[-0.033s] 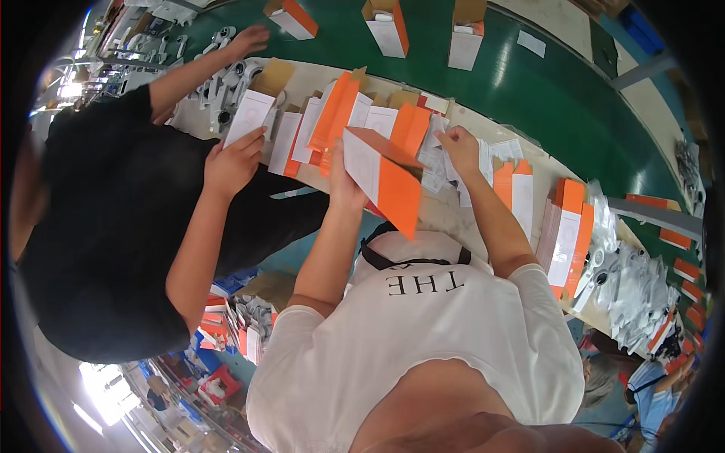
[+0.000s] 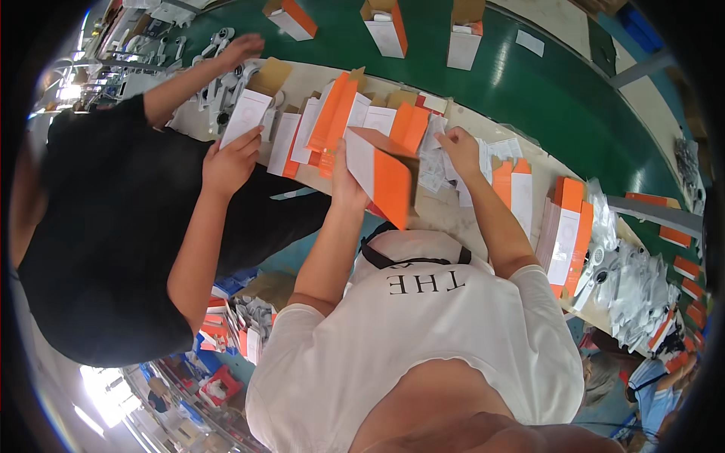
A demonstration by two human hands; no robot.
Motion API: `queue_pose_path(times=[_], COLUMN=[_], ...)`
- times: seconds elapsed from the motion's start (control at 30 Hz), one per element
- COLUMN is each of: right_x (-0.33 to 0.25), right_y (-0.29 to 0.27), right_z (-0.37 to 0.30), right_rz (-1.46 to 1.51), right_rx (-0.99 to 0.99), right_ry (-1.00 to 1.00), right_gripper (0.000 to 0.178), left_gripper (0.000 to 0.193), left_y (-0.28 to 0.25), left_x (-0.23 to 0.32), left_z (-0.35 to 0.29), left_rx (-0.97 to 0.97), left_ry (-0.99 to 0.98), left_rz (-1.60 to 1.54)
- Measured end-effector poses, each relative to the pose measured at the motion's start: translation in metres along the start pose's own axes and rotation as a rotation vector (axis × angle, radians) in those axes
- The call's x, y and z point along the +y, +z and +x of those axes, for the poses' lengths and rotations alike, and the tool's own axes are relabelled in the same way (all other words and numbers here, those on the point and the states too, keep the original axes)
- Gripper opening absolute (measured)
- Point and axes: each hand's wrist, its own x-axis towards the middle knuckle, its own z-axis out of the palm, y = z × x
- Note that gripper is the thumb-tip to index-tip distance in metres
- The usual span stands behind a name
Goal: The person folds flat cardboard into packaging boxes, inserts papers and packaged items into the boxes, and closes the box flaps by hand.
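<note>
Left hand [image 2: 349, 189] grasps the box [image 2: 385, 183] by its left side, above the table's near edge. Green belt [image 2: 559, 106] runs beyond the box, past the pale table [image 2: 434, 211]; a co-worker [image 2: 113, 226] in black is well to its left. Cartons [image 2: 334, 113], orange and white, stand in a row just beyond it and leftward. The box's long axis slants from upper left to lower right, its lower end toward the wearer's shirt [image 2: 430, 325] (orange side to the camera, white side leftward). Papers [image 2: 434, 166] lie right of the box, where the right hand [image 2: 461, 151] has its fingertips drawn together; whether they pinch a sheet, I cannot tell. Most left fingers are hidden behind the box, as is its underside; its brown interior is hard to make out.
</note>
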Motion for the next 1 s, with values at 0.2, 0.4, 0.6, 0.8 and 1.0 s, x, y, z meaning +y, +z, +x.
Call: queue_pose_path(times=[0.2, 0.4, 0.6, 0.8, 1.0], right_x=[-0.059, -0.154, -0.135, -0.109, -0.101], right_y=[-0.081, -0.145, -0.150, -0.151, -0.157], right_z=[-0.055, -0.130, -0.150, -0.167, -0.159], right_rz=[0.507, -0.158, -0.696, -0.636, -0.450], right_rx=[0.394, 0.020, -0.497, -0.561, -0.208], right_ry=[-0.187, -1.106, -0.721, -0.491, -0.838], right_gripper=[0.020, 0.021, 0.031, 0.053, 0.036], left_gripper=[0.033, 0.047, 0.049, 0.047, 0.044], left_y=[-0.014, 0.017, 0.026, 0.024, 0.061], left_x=[-0.048, -0.066, -0.078, -0.079, -0.035], left_z=[0.035, 0.012, 0.001, -0.003, -0.002], left_rx=[-0.354, -0.051, -0.016, 0.021, -0.193], left_ry=[-0.131, -0.336, -0.309, -0.155, 0.148], left_rz=[-0.144, -0.129, 0.241, 0.421, 0.355])
